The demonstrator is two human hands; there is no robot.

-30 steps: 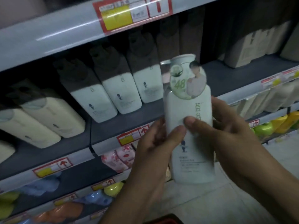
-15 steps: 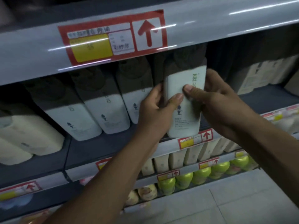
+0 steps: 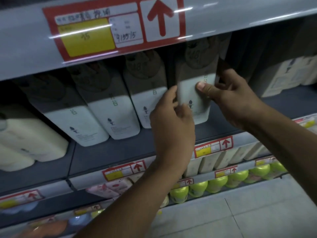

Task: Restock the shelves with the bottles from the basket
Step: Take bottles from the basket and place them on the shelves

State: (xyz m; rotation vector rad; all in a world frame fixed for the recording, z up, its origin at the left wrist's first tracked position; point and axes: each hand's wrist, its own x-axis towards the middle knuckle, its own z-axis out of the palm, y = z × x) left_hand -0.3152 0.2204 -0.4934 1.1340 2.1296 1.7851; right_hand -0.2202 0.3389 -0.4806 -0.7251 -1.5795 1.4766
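Shadowed shelf [image 3: 109, 152] hides the bottle [image 3: 195, 100] top; left hand [image 3: 171, 124] and right hand [image 3: 235, 100] both grip it.

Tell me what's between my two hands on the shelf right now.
In the head view, the white bottle sits between left hand and right hand.

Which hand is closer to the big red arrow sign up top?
Right. The right hand holds the white bottle just below the red arrow sign; the left hand holds it lower, further left.

Dim shop aisle: grey metal shelving [image 3: 109, 152] tiers with red-and-yellow price labels [image 3: 113, 30], and a pale tiled floor [image 3: 257, 219] below at the right.
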